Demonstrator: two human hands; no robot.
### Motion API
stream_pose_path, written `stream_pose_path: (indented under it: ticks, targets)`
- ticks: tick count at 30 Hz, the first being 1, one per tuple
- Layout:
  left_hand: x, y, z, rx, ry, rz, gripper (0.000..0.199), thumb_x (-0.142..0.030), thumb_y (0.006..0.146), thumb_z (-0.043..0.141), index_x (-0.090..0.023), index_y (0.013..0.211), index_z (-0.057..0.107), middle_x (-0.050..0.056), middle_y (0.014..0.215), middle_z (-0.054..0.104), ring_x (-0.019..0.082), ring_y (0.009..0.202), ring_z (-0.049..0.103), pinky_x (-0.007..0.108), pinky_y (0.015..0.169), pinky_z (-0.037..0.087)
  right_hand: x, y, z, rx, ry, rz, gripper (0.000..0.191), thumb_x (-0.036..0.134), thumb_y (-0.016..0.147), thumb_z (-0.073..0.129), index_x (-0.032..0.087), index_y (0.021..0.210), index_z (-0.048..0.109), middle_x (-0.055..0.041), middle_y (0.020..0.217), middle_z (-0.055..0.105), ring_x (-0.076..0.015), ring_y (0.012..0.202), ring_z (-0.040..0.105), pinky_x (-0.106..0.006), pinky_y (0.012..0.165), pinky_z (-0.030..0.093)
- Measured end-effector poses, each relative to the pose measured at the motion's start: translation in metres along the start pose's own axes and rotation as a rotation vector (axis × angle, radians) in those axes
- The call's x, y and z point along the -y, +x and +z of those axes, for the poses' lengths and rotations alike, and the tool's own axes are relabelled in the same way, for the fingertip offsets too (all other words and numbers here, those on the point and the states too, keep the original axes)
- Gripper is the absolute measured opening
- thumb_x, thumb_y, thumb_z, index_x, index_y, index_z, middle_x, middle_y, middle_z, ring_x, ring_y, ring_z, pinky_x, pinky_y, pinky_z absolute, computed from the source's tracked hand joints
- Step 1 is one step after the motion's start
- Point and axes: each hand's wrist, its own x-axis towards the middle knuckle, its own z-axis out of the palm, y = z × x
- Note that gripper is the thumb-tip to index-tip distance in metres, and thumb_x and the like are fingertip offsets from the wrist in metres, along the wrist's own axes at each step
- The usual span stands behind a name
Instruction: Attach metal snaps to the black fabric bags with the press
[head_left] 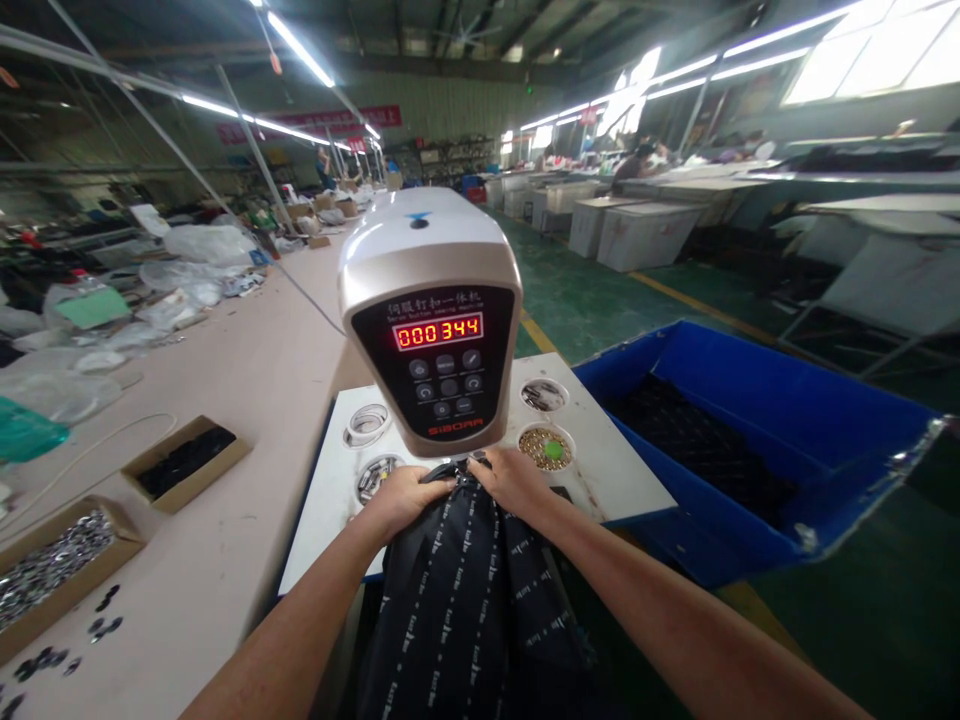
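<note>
A black garment with rows of white lettering (450,600) hangs from the front of a button attaching machine (435,260), whose red display reads 000344. My left hand (397,500) pinches the garment's gathered upper edge just below the machine head. On the other side of that edge, my right hand (514,480) grips the cloth with its fingers closed. Both hands are close together, and the fingertips are partly hidden under the machine head. The machine's white tabletop (630,480) has round wells; one holds small brass-coloured pieces (536,452), another silver-coloured parts (373,482).
To the right stands a blue bin (750,400) with dark patterned cloth (697,450) inside. On the long table (225,400) at left are a cardboard box of shiny metal pieces (60,560), a box of black material (187,460) and plastic bags (202,245).
</note>
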Motion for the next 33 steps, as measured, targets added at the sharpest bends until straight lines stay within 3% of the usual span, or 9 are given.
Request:
stream_pose_path:
  ticks: [6,13,33]
  targets:
    - [-0.0021,0.006,-0.0024,-0.037,0.11,0.094,0.036,-0.052,0.073,0.067,-0.016,0.073,0.067,-0.001,0.066,0.062,0.019,0.068,0.054,0.028,0.064,0.035,-0.0011,0.0016,-0.0005,0.011,-0.03,0.006,0.038,0.045,0.1,0.048,0.019,0.113,0.072,-0.0114,0.097,0.078,-0.0273,0.092,0.072,-0.03,0.075,0.044]
    - [0.0004,0.007,-0.0021,-0.04,0.15,0.107,0.034,-0.05,0.073,0.063,-0.017,0.071,0.063,-0.002,0.063,0.057,0.017,0.063,0.049,0.028,0.06,0.031,-0.0005,-0.0005,0.004,-0.012,-0.061,0.029,0.036,0.041,0.102,0.045,0.018,0.116,0.068,-0.0128,0.099,0.078,-0.0287,0.096,0.072,-0.031,0.076,0.045]
    - [-0.0002,0.0037,-0.0012,-0.031,0.103,0.074,0.038,-0.055,0.073,0.064,-0.017,0.077,0.068,-0.001,0.069,0.064,0.021,0.07,0.058,0.029,0.066,0.037,0.0034,-0.004,0.0018,-0.014,-0.039,0.082,0.032,0.042,0.102,0.045,0.019,0.112,0.065,-0.0118,0.102,0.077,-0.0265,0.098,0.071,-0.03,0.078,0.043]
